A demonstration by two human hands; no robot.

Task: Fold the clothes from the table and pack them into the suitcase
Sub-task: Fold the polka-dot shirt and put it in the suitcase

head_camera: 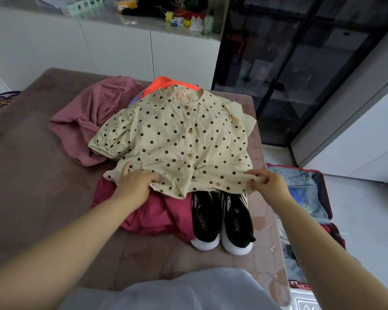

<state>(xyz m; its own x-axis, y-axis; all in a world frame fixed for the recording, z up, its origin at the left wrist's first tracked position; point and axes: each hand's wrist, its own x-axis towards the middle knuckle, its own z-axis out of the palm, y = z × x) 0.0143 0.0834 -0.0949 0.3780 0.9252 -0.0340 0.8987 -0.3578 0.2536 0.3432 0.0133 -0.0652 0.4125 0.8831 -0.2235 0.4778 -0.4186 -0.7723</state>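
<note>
We see polka-dot blouse [177, 139] spread buttons-up mid desk [43, 153], collar far, hem near, atop other clothes. Our left grip [136, 183] curls into hem's left part; right grip [268, 181] pinches hem's right corner. Crimson garment [157, 213] and black shoes [222, 222] poke from under hem. Pink garment [92, 117] left, orange garment [166, 82] far. Open suitcase [323, 193] on floor, right of desk.
</note>
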